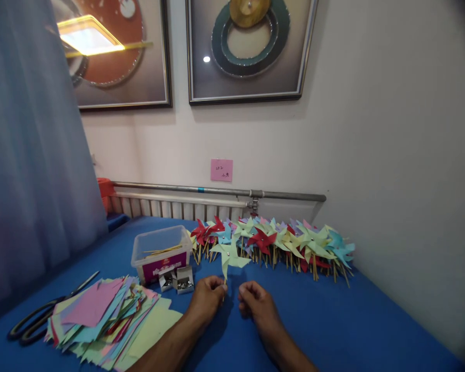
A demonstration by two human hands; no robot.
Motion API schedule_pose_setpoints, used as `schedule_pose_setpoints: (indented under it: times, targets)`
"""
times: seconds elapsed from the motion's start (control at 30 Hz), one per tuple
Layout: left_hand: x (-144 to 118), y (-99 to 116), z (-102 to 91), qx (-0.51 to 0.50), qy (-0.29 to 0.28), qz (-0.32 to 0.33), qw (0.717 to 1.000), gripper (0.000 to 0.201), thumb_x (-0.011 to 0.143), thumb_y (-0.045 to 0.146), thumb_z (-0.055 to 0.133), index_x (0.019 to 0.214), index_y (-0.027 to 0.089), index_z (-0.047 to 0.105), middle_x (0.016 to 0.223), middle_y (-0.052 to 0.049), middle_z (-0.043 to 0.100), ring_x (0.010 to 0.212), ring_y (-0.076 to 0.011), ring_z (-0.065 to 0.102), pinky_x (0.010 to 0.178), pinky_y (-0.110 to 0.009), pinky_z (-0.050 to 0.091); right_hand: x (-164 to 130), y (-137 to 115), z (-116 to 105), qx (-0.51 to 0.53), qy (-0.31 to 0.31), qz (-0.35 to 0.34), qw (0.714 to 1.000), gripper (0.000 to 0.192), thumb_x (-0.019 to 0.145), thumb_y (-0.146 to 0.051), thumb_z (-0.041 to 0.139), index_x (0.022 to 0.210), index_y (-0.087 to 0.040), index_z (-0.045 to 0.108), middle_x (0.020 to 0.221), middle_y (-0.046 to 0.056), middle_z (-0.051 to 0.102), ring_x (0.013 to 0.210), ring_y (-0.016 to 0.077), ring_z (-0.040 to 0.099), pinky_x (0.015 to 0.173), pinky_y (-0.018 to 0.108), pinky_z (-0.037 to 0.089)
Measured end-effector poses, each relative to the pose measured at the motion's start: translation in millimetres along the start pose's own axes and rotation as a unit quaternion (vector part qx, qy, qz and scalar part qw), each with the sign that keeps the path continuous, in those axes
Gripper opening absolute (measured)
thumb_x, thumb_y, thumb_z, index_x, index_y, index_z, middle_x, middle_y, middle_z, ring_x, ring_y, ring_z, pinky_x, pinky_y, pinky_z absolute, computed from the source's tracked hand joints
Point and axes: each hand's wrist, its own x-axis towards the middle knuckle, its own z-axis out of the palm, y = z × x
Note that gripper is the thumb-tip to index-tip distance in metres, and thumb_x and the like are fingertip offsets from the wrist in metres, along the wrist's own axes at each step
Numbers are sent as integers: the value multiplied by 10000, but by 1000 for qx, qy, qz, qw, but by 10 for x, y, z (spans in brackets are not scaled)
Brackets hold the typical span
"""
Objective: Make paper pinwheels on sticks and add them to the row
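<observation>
My left hand (209, 297) pinches the stick of a pale green paper pinwheel (229, 255), which stands upright above the fingers. A small pin head shows at the pinwheel's centre. Just to the right, apart from the stick, my right hand (258, 305) is closed with its fingers curled in; whether anything is between them is too small to make out. Behind the hands lies a long pile of finished-looking pinwheels (261, 239) in red, green, blue, yellow and purple, their sticks pointing toward me.
On the blue tabletop (333, 325), a stack of cut coloured paper (96, 305) lies front left beside black-handled scissors (34, 320). A clear plastic tub (163, 240) holds thin sticks. Small boxes of metal pins (185, 280) stand before it. A pipe (287, 195) runs along the wall.
</observation>
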Motion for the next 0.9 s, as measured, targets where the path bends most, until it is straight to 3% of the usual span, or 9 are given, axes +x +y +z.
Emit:
schedule_pose_setpoints:
  times: [0.13,0.27,0.9]
  targets:
    - [-22,37,2,-15,-4,15,1000,261,615,419,674,654,185,567,492,29,547,412,-104,440,453,-249,289,-56,16,42,-135,-42,-33,989,202,789,-409,613,733,-221,567,542,-67,490,492,112,428,500,247,330]
    - [-55,38,24,-28,-23,30,999,257,588,403,692,623,172,585,486,33,523,451,-103,448,486,-249,310,-141,-44,87,-220,-49,-88,970,120,809,-294,573,723,-211,583,608,-52,523,578,121,459,561,246,342]
    - [-92,-50,114,-10,-22,14,1000,386,589,540,710,569,176,582,466,26,504,449,-103,398,486,-249,256,-191,-2,159,-350,45,-91,931,168,848,-252,561,704,-209,637,665,4,707,611,149,612,574,244,346]
